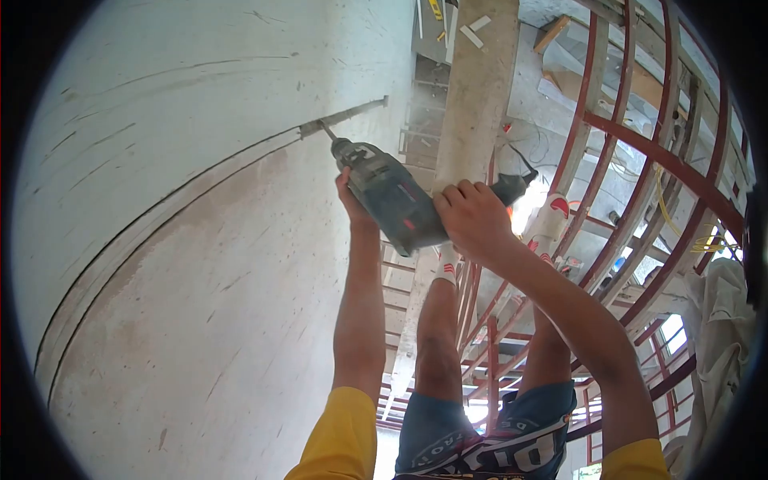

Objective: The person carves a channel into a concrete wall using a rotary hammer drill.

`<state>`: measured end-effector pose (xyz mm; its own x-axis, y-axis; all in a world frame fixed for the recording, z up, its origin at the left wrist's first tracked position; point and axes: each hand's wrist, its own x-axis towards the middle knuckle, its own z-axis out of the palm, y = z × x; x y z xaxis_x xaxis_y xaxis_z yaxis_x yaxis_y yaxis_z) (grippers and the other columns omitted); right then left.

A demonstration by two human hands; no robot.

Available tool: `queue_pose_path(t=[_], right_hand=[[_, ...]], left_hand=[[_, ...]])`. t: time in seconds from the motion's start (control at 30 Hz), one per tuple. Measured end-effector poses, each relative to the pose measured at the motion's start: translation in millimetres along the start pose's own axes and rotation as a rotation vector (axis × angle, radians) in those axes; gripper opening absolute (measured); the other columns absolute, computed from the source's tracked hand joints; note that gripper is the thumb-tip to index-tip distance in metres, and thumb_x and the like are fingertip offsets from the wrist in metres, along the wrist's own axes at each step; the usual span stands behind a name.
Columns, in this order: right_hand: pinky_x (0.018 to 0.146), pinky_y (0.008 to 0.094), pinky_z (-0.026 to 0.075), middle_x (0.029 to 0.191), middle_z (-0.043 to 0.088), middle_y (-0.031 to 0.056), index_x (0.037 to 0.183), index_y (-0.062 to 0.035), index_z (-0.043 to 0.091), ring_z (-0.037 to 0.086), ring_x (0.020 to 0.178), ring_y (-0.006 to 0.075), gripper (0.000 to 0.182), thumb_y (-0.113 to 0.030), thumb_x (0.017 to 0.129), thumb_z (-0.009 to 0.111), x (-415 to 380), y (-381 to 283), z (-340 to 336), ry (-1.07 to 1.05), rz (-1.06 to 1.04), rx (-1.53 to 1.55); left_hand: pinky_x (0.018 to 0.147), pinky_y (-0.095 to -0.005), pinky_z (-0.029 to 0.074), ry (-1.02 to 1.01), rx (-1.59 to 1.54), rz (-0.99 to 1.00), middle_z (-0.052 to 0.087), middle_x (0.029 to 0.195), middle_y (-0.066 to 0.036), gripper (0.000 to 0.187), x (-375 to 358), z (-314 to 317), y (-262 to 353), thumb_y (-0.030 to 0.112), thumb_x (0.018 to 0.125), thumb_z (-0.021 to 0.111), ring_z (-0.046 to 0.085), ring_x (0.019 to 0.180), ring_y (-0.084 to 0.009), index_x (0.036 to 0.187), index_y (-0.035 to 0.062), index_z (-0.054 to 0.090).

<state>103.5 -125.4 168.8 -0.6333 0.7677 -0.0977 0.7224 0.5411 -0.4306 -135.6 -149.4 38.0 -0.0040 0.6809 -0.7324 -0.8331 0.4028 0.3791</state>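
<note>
A dark green power drill [396, 196] is held in both hands, its bit touching the wall [200, 264] at a chiselled groove [344, 116]. My left hand [354, 196] supports the front underside of the drill body, fingers wrapped round it. My right hand [474, 218] grips the rear handle, knuckles up. Two thin parallel cut lines curve down the wall to the lower left from the groove. Light dust hangs near the groove's right end.
A long plank [478, 88] runs beside the wall below me. Red metal scaffold bars [664, 144] curve along the right side. A yellow tool [435, 10] lies at the top, near pale offcuts [472, 36]. Grey cloth [720, 336] hangs at the right edge.
</note>
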Motion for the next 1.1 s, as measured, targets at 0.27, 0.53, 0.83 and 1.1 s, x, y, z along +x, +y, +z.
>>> queue_pose_path(t=[0.27,0.53,0.83,1.1], right_hand=[[0.065,0.0336,0.045,0.072,0.06,0.0053,0.082,-0.0054,0.066,0.06,0.072,0.021,0.017,-0.016,0.069,0.066,32.6,-58.9,15.4,-0.047,-0.026,-0.017],[0.067,0.035,0.047,0.081,0.063,0.0079,0.09,-0.0015,0.065,0.062,0.081,0.0231,0.025,-0.017,0.07,0.068,28.8,-69.0,36.2,-0.07,0.112,0.075],[0.076,0.0382,0.052,0.09,0.066,0.0077,0.1,-0.0058,0.065,0.064,0.088,0.0274,0.045,-0.007,0.056,0.076,-3.8,9.4,4.9,-0.085,0.151,0.286],[0.079,0.0444,0.052,0.088,0.069,0.0107,0.098,-0.0128,0.07,0.065,0.089,0.0354,0.04,-0.005,0.059,0.068,-9.6,71.1,-32.2,-0.124,0.291,0.496]], left_hand=[[0.087,-0.0444,0.054,0.01,-0.318,-0.088,0.065,0.109,-0.018,0.066,-12.1,5.0,27.7,0.063,0.084,0.052,0.064,0.097,-0.0303,0.115,0.0063,0.063],[0.088,-0.0431,0.054,0.1,-0.227,-0.108,0.066,0.11,-0.017,0.064,-8.7,-6.6,27.6,0.062,0.085,0.052,0.065,0.098,-0.0293,0.114,0.0061,0.065],[0.084,-0.0434,0.056,0.114,0.116,-0.045,0.069,0.101,-0.015,0.052,-1.1,24.8,17.9,0.05,0.088,0.051,0.067,0.092,-0.0297,0.111,0.0039,0.063],[0.082,-0.0437,0.057,0.184,-0.03,-0.118,0.066,0.095,-0.011,0.038,-2.6,96.5,11.3,0.039,0.085,0.062,0.068,0.089,-0.0285,0.106,0.0089,0.057]])
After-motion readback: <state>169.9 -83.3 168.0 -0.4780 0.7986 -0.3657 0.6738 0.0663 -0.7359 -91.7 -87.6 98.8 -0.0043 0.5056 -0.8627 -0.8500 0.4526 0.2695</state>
